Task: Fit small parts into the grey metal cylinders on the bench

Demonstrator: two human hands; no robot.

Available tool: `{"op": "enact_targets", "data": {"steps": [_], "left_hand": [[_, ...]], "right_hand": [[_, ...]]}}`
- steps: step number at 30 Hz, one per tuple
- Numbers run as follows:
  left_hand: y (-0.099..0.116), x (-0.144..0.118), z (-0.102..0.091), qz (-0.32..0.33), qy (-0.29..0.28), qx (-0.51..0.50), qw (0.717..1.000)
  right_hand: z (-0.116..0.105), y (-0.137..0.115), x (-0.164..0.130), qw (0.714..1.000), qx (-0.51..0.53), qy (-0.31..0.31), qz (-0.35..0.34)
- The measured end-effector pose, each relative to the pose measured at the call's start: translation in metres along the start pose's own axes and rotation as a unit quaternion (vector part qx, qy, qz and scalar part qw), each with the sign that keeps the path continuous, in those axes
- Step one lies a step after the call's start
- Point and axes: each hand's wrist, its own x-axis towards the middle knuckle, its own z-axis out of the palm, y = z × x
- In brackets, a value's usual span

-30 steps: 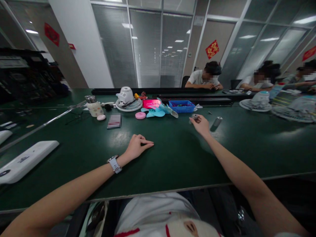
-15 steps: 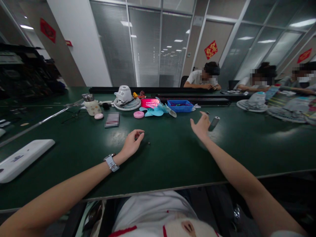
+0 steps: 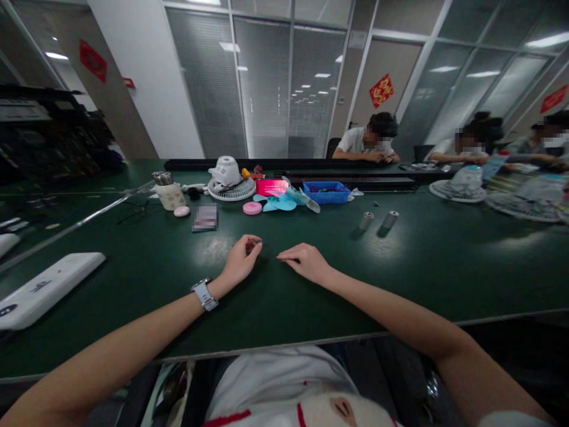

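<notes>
My left hand [image 3: 242, 260] rests over the table with its fingers curled and the thumb tip close to the index fingertip. Whatever lies in that pinch is too small to make out. Facing it, a short gap to the right, my right hand [image 3: 309, 261] has thumb and index finger pressed together, pointing left. What they hold, if anything, cannot be seen. Beyond the right hand, two small silver cylinders like batteries stand on the green table [image 3: 284, 308]: a left cylinder [image 3: 367, 221] and a right cylinder [image 3: 390, 220].
At the back stand a white fan part [image 3: 226, 172], light-blue fan blades [image 3: 282, 200], a pink round piece [image 3: 252, 208], a blue bin [image 3: 326, 192] and a bottle [image 3: 169, 194]. A white case [image 3: 53, 290] lies left. Several people sit across the table, one person [image 3: 355, 145] nearest.
My right hand has moved from the cylinders toward my left hand and closed into a pinch. A second cylinder now shows. The tiny piece between the hands is no longer visible.
</notes>
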Motion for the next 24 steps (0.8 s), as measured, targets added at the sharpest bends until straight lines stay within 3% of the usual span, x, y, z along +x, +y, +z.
{"op": "enact_targets", "data": {"steps": [4, 7, 10, 14, 20, 24], "left_hand": [[-0.002, 0.0, 0.0, 0.0, -0.006, 0.005, 1.0], [-0.004, 0.0, 0.0, 0.002, -0.012, 0.011, 1.0], [-0.005, 0.0, 0.0, 0.001, -0.016, 0.01, 1.0], [-0.006, 0.0, 0.0, 0.006, -0.02, 0.006, 1.0], [-0.004, -0.001, -0.001, 0.009, -0.024, 0.003, 1.0], [-0.003, 0.0, 0.0, 0.008, -0.023, 0.004, 1.0]], "right_hand": [[-0.056, 0.05, -0.003, 0.978, -0.153, 0.11, 0.094], [-0.102, 0.098, -0.017, 0.922, -0.27, 0.183, 0.21], [-0.13, 0.135, -0.035, 0.872, -0.327, 0.211, 0.298], [-0.137, 0.154, -0.048, 0.857, -0.331, 0.198, 0.343], [-0.133, 0.158, -0.047, 0.849, -0.338, 0.226, 0.338], [-0.135, 0.162, -0.048, 0.841, -0.347, 0.213, 0.357]]}}
